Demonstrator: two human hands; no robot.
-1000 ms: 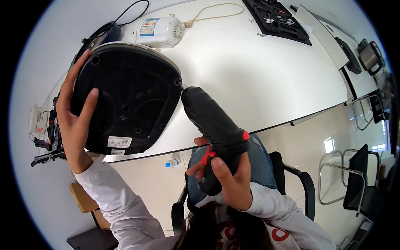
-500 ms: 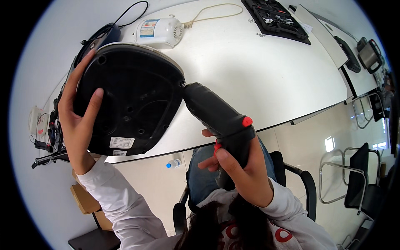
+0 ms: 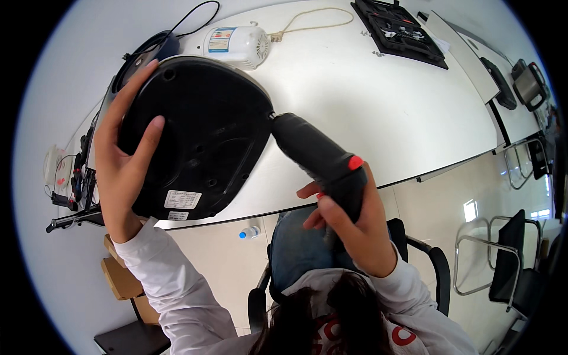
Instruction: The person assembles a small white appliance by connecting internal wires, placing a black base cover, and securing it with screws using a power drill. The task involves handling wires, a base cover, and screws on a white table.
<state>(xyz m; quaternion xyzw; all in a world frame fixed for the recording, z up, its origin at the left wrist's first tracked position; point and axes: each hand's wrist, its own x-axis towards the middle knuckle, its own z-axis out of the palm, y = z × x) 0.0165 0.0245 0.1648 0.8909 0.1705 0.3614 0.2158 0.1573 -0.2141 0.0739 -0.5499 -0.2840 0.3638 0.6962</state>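
1. Swung up since a second ago: black electric screwdriver (image 3: 319,157), its nose now touching the right rim of the upturned black appliance base (image 3: 195,136); grip shifted lower on the handle.
2. Right hand (image 3: 349,222) wrapped tight round the screwdriver handle, red button showing above the fingers, one fingertip lifted off the grip.
3. Left hand (image 3: 127,168) spread wide and flat over the left side of the base, thumb across the underside, fingers hooked over the far rim, steadying it on the white table (image 3: 378,100).
4. Judged early in the work: base turned underside up and braced, tool at the edge, several screw recesses visible across the underside; whether any screw is out cannot be told.
5. Beyond the left hand: white motor-like unit (image 3: 236,44) with a beige cord, dark cables trailing off the table's far-left end.
6. Far beyond the right hand: open black tool case (image 3: 402,29).
7. Below the hands: small bottle with a blue cap (image 3: 249,233) on the floor, black office chair arm (image 3: 429,260) at the right elbow.
8. Nothing between tool tip and base.
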